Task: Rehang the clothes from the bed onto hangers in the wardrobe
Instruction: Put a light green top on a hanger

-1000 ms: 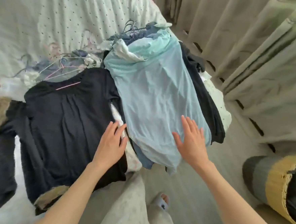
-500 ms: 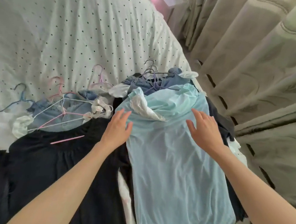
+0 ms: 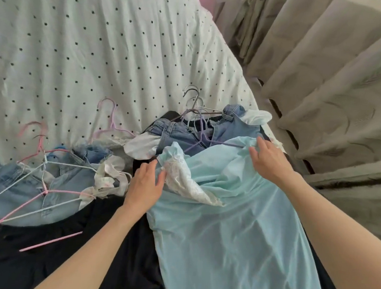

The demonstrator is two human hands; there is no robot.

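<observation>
1. Clothes lie heaped at the bed's (image 3: 102, 36) near edge; a pale blue dress (image 3: 231, 226) lies on top, close to the curtain (image 3: 324, 86) on the right.
2. Left hand (image 3: 145, 184) pinches its lace shoulder; right hand (image 3: 270, 160) grips the other shoulder.
3. Hangers (image 3: 195, 113) tangle just behind; bare dotted bedspread beyond.

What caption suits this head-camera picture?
Both hands, left hand and right hand, reach the top of a pale blue garment on a dotted white bedspread.
</observation>
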